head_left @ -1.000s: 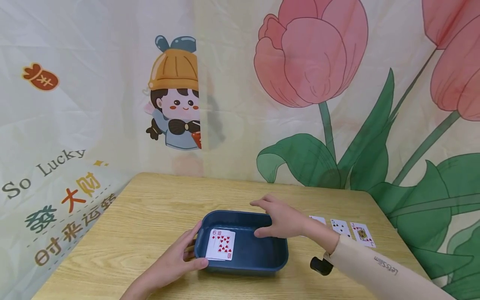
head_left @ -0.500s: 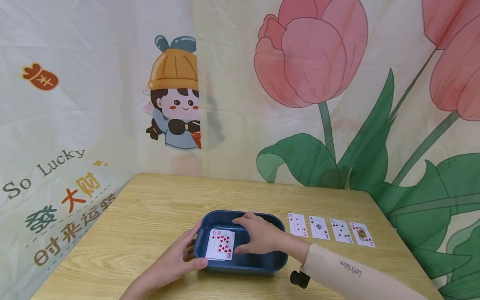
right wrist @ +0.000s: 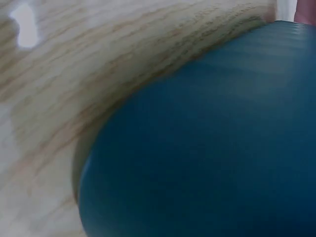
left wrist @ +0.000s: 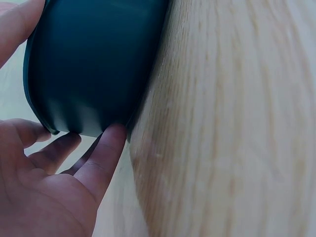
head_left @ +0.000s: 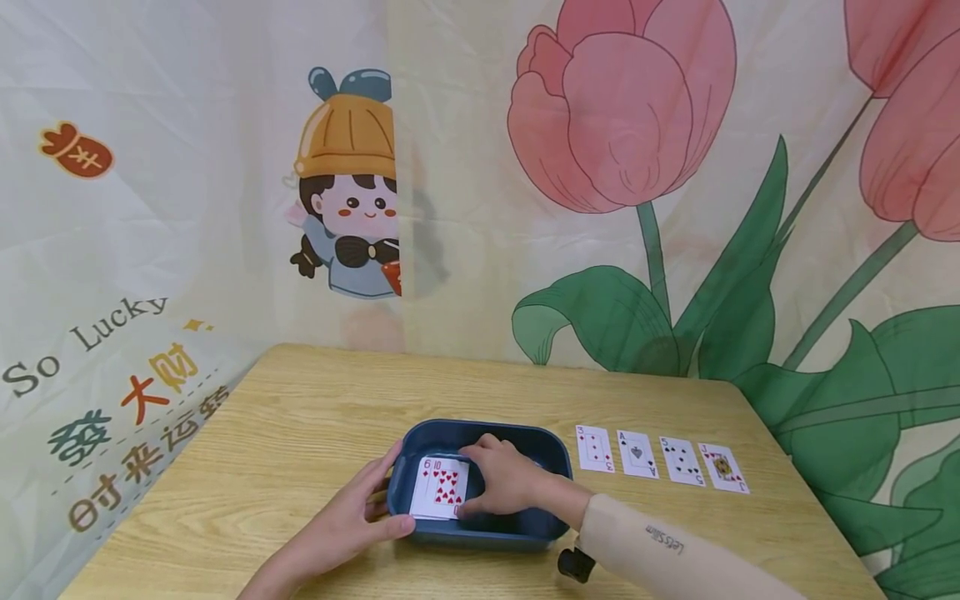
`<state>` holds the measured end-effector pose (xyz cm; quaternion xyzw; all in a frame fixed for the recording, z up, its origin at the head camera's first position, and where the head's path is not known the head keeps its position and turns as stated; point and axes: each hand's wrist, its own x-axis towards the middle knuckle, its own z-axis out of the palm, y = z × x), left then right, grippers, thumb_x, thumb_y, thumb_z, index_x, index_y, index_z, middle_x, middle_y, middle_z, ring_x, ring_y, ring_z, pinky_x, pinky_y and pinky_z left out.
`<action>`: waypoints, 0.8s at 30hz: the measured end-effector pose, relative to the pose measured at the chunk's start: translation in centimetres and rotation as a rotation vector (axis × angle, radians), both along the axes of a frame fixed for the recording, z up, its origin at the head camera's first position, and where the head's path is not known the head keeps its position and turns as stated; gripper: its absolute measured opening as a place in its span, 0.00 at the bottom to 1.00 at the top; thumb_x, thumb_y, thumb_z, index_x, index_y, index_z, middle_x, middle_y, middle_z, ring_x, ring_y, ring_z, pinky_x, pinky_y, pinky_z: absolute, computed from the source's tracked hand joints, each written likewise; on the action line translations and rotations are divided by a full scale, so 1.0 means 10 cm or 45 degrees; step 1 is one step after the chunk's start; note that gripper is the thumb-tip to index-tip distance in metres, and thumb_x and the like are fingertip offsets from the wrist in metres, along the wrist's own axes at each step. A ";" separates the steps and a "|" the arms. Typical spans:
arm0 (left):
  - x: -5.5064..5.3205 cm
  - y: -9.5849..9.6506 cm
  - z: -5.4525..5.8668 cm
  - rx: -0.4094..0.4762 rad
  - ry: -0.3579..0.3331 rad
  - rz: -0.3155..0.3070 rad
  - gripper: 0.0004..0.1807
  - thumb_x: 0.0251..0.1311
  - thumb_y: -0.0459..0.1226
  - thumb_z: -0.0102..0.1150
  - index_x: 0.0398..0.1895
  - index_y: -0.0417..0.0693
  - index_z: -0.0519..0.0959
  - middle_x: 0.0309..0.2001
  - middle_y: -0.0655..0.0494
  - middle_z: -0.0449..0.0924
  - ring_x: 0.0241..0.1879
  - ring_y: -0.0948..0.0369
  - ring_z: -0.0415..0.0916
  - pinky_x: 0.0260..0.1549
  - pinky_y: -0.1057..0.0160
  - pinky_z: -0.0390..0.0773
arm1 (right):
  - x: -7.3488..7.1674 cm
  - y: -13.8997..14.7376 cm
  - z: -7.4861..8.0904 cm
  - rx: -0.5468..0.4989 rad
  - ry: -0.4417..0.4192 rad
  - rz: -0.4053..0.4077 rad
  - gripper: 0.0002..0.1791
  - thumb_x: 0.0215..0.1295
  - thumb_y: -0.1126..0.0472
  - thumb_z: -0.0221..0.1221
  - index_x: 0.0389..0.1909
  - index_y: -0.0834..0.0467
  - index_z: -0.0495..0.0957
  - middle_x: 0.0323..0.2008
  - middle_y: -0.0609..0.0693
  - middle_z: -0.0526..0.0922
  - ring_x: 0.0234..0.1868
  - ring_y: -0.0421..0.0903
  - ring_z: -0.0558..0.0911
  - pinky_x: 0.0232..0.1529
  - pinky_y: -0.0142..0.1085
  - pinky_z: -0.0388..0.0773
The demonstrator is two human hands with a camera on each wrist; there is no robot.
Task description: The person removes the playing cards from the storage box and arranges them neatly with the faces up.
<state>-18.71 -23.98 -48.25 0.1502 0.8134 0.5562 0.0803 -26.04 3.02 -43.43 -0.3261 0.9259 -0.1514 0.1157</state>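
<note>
A dark blue plastic box (head_left: 517, 533) stands on the table. A small pile of playing cards (head_left: 442, 490) lies in its left part, the ten of hearts on top with a six of diamonds showing beside it. My left hand (head_left: 348, 508) holds the box's left end, thumb at the near rim; in the left wrist view its fingers (left wrist: 104, 158) lie against the outer wall. My right hand (head_left: 502, 479) reaches inside, thumb and forefinger parted at the pile's right edge, the thumb overlapping the lower corner. Only the box's outside fills the right wrist view.
Right of the box, a row of face-up cards lies on the wooden table (head_left: 330, 392): a three of diamonds (head_left: 595, 448), an ace of spades (head_left: 637, 455), a five of spades (head_left: 682, 461) and a jack of hearts (head_left: 723, 467). Printed cloth hangs behind.
My right hand has moved left and down from above the box's right side to the card pile, uncovering the card row. The left hand and box have stayed in place.
</note>
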 end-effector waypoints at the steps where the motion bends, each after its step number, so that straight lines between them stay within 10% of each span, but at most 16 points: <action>1: 0.00 0.00 0.00 -0.002 0.003 -0.001 0.53 0.69 0.41 0.72 0.88 0.57 0.47 0.84 0.37 0.47 0.75 0.37 0.65 0.65 0.59 0.78 | 0.01 -0.01 -0.01 0.006 0.008 -0.007 0.46 0.57 0.40 0.78 0.73 0.55 0.75 0.60 0.50 0.77 0.54 0.46 0.75 0.54 0.40 0.80; 24: 0.01 0.00 0.01 -0.008 0.017 -0.005 0.54 0.68 0.41 0.72 0.88 0.55 0.47 0.84 0.36 0.46 0.76 0.35 0.63 0.65 0.60 0.78 | 0.01 -0.05 -0.11 -0.012 0.054 -0.041 0.47 0.52 0.38 0.80 0.70 0.55 0.78 0.61 0.49 0.74 0.52 0.45 0.70 0.52 0.40 0.75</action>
